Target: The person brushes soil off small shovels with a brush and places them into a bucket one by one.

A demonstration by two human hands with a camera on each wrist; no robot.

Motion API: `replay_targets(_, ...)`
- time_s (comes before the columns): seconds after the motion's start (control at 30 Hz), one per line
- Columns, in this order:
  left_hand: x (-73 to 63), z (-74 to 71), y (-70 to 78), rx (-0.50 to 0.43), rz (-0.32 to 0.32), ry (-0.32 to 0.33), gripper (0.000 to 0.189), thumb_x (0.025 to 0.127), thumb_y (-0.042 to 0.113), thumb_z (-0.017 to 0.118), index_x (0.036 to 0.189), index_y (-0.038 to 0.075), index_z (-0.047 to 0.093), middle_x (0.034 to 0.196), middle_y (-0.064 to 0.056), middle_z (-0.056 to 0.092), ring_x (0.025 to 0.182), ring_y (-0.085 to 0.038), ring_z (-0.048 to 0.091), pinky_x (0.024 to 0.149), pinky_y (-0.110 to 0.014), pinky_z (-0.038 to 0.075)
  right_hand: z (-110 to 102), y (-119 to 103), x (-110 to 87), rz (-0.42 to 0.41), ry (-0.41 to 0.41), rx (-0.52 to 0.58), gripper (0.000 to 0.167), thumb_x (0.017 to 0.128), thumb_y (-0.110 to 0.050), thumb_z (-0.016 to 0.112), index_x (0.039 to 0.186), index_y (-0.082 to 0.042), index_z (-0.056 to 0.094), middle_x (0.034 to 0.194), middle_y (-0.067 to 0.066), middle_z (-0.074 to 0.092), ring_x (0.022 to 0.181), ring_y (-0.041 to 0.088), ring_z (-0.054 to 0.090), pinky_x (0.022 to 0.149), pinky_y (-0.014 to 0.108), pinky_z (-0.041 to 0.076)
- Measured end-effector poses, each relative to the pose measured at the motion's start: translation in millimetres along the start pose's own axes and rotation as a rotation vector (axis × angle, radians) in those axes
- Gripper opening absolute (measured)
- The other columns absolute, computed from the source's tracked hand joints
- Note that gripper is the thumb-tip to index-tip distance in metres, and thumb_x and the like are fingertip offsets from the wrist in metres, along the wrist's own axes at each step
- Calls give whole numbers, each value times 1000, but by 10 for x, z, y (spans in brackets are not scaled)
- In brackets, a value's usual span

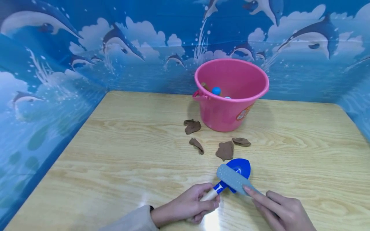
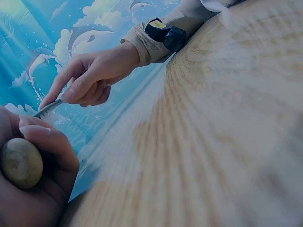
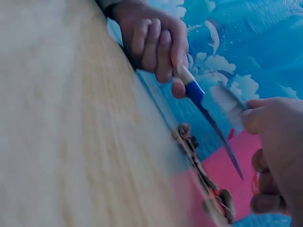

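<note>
My left hand (image 1: 189,203) grips the pale wooden handle of a small toy shovel (image 1: 244,166) with a blue blade. In the left wrist view the rounded end of that handle (image 2: 21,163) shows within the curled fingers. My right hand (image 1: 284,210) holds a grey-blue brush (image 1: 229,177), its index finger laid along the back. The brush lies across the shovel blade in the head view, and pale bristles show under it in the left wrist view. In the right wrist view the blade is seen edge-on, held above the table, with the brush (image 3: 229,101) beside it.
Beyond the shovel lie several flat brown clay-like pieces (image 1: 224,150) on the wood-grain table (image 1: 130,144). Behind them stands a pink bucket (image 1: 219,112) with a blue ball (image 1: 216,90) and other items inside. A blue dolphin-print sheet (image 1: 156,54) closes off the back and sides.
</note>
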State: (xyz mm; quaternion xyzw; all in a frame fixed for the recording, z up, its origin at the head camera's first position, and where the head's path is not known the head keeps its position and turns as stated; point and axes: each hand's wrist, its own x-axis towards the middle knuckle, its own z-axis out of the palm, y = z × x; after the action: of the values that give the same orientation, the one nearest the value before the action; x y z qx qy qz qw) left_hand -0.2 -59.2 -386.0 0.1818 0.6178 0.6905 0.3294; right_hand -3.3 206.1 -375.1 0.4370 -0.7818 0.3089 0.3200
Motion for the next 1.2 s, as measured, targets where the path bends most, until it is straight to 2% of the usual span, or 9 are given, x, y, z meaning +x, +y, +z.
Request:
replay_targets(0.1,8,-3,4,0,-4,1,18,93,6,56,102,-7,50,56,6,44,37,-3,36,33,-18,32,11,-6,-9,10,-49,-21,34,102,-27,47,108,-5,73,66,-16,39,58,-14,28,49,0,22)
replay_targets(0.3,17,3,-5,-13,4,0,19,92,5,57,103,-8,49,58,6,45,37,-2,36,33,-17,32,-85,66,-54,161,-40,-160,42,102,-38,44,111,-7,72,63,-19,43,55,-12,28,44,5,26)
replay_targets(0.53,17,-3,0,7,-6,-2,16,92,5,56,102,-6,50,57,7,43,37,-2,37,33,-18,32,12,6,-31,6,-38,-33,34,102,-27,48,108,-5,73,66,-16,41,58,-13,28,48,0,22)
replay_targets(0.63,23,-3,5,7,-10,4,16,92,4,56,102,-6,50,56,7,43,37,-2,37,33,-18,32,54,-6,-43,15,-63,-16,34,102,-27,47,109,-5,73,67,-16,43,59,-13,30,49,0,23)
replay_targets(0.77,29,-1,8,-9,-16,17,16,91,4,58,102,-6,50,56,6,44,37,-3,38,33,-18,33,24,33,-65,119,-67,-83,39,103,-34,45,110,-7,73,67,-18,46,58,-13,31,48,3,28)
replay_targets(0.83,34,0,8,-13,-19,19,16,91,4,58,102,-5,50,56,6,44,37,-3,38,33,-18,34,3,54,-61,132,-50,-96,40,103,-35,45,110,-6,73,66,-18,45,58,-12,29,47,3,27)
replay_targets(0.97,36,-2,5,-2,-20,29,17,90,4,59,102,-4,51,55,6,45,37,-3,38,34,-18,34,10,55,-19,50,-9,-29,36,102,-29,48,107,-3,73,65,-15,42,57,-13,27,48,0,22)
replay_targets(1.07,36,-4,7,3,-21,37,17,90,5,59,103,-4,52,55,6,44,37,-3,38,34,-17,34,35,34,8,-9,-18,25,33,102,-24,49,107,-2,73,66,-14,41,58,-14,27,49,-1,20)
replay_targets(1.2,33,-2,6,0,-15,32,19,90,5,59,104,-5,52,55,6,45,37,-3,39,34,-17,35,17,46,-14,65,-32,-61,37,103,-30,46,108,-5,73,65,-17,41,58,-14,27,47,1,23)
